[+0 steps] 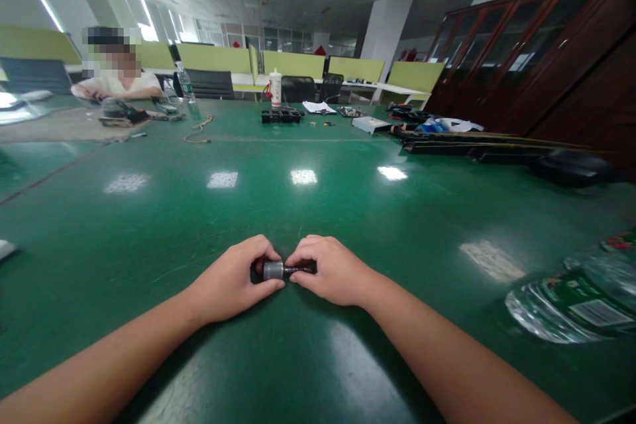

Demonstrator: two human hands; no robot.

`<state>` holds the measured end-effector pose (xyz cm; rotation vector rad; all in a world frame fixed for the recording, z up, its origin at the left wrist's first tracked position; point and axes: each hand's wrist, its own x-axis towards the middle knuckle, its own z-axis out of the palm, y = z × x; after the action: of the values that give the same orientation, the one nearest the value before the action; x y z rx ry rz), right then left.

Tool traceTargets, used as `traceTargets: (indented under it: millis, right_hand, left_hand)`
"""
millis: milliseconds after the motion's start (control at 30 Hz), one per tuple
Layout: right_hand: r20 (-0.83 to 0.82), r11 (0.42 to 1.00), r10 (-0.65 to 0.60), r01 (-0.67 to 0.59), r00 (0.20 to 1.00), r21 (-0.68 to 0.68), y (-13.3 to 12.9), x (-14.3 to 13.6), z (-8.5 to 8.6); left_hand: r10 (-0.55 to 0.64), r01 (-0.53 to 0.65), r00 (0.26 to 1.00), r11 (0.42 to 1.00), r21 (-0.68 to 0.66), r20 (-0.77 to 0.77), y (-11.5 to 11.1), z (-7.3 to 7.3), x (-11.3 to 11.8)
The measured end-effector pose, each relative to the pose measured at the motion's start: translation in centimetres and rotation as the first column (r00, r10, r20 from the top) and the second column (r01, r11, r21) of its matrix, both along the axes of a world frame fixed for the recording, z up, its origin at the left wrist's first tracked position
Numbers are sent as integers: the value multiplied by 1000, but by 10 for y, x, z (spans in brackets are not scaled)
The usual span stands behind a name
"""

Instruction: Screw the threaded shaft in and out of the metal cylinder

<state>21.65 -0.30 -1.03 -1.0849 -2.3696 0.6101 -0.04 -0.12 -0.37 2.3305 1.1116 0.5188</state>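
Note:
A small grey metal cylinder with a thin dark ribbed shaft (273,270) lies on its side between my hands, low over or on the green table (238,205). My left hand (238,278) curls its thumb and fingers around the grey cylinder end. From the other side, my right hand (330,269) pinches the dark shaft between thumb and fingers. The fingertips of both hands almost meet at the middle of the piece. Part of the shaft and the cylinder's far end are hidden by my fingers.
A large clear water bottle (579,298) lies at the right edge. Farther back stand a black part (281,116), a white cup (275,87), a grey box (370,124) and long dark strips (477,144). A person (119,76) sits at the far left, near a clear bottle (185,83).

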Motion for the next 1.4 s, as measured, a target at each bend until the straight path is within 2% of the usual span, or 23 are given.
traceTargets:
  millis: [1400]
  right_hand:
    - [76, 999, 14, -12, 997, -31, 2, 11, 10]
  left_hand:
    - [-7, 6, 1000, 1000, -10, -18, 1, 1, 0]
